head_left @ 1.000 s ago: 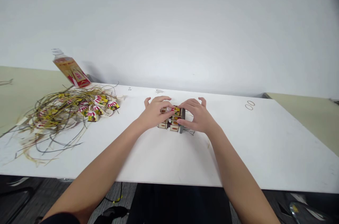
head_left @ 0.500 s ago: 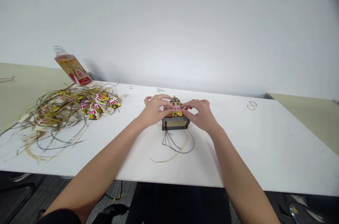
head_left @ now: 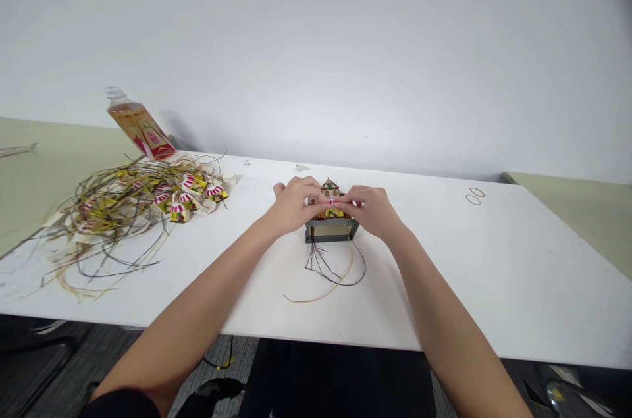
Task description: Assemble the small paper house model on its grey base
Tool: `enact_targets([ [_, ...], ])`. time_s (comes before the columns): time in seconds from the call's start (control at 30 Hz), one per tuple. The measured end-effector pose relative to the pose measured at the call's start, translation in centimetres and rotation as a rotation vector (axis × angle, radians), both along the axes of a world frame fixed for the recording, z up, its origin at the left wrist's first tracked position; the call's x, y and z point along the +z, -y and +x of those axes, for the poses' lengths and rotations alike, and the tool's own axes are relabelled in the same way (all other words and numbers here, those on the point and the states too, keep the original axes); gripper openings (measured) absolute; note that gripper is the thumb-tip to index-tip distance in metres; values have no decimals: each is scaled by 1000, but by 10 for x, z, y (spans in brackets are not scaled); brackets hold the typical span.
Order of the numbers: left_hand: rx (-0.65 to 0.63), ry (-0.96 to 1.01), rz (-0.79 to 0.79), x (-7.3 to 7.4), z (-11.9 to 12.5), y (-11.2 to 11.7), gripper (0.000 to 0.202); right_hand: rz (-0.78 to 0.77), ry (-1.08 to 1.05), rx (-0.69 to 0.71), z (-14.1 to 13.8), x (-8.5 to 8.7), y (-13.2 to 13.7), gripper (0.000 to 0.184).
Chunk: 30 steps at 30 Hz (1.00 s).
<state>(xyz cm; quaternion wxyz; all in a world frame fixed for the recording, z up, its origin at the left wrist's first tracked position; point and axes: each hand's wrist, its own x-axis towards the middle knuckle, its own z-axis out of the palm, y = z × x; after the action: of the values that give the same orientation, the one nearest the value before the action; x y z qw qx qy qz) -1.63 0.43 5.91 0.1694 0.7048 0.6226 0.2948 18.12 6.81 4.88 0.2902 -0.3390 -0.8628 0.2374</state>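
Note:
A small model house [head_left: 330,189] with a pointed roof stands upright on a dark grey frame [head_left: 332,232] in the middle of the table. At its front is a little stall piece [head_left: 334,212] with a red-and-white striped awning and a yellow base. My left hand [head_left: 295,206] pinches this piece from the left, thumb and fingertips together. From the other side my right hand [head_left: 374,209] pinches its right edge. Fingers cover much of the house's front. Thin black and yellowish wires [head_left: 340,281] trail from the frame toward me.
On the left lies a tangled heap of wires [head_left: 118,207] with several similar striped stall pieces [head_left: 178,210]. A drink bottle [head_left: 141,123] leans behind it. Two thin rings [head_left: 474,195] lie on the white table [head_left: 494,273] at right; a wall rises behind.
My fingers have closed in over the stall piece, the right hand moving inward so both thumbs nearly meet. The whole scene has shifted slightly right in view.

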Motion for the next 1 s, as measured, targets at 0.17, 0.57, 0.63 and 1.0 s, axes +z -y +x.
enact_targets([
  [0.17, -4, -6, -35, 4, 0, 0, 22, -17, 109, -28, -3, 12, 3, 18],
  [0.57, 8, -132, -41, 8, 8, 3, 23, 42, 215, -49, -4, 16, 10, 24],
  [0.63, 11, -101, -46, 8, 7, 4, 23, 4, 161, -43, -3, 12, 8, 21],
  [1.0, 16, 190, -196, 6, -8, 1, 29, -314, -67, -14, 7, -2, 0, 26],
])
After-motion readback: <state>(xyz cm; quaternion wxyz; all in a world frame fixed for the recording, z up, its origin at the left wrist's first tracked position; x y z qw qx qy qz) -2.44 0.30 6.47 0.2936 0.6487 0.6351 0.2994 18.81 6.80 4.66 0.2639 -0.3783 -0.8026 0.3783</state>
